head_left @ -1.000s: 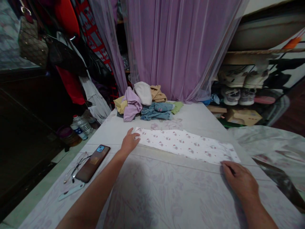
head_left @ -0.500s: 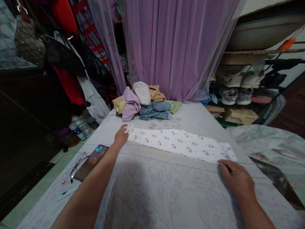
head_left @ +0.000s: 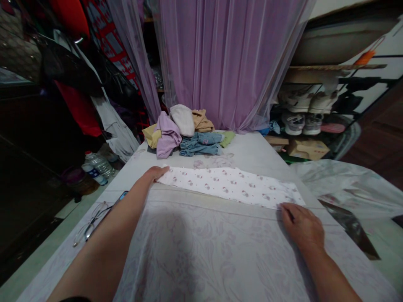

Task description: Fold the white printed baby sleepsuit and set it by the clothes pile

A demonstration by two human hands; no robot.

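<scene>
Pale sheeting with a faint, woven flower pattern is covering the bed, and sheer purple curtain is hanging in soft folds behind it at twelve o'clock. A long, narrow strip of white cloth – thin, smooth, dotted with small pink prints – is lying flat across the middle of the bed, running from about ten o'clock down to three o'clock.

The left hand is resting on the strip's far left end, knuckles up and fingers curled over the edge; whether it is pinching the fabric I cannot tell. The right hand is lying palm down at the strip's near right corner, fingers spread slightly and pressing on the hem. Both hands are well apart, one at each end.

At twelve o'clock of the cloth, a rumpled pile of clothes is sitting near the curtain – lilac knit, ribbed cream, tan, and crumpled blue denim. At nine o'clock, wire-framed glasses are lying beside the left forearm, and a clear plastic bottle is standing past the bed's edge. At two o'clock, pale shoes are sitting on a shelf above a cardboard box.
</scene>
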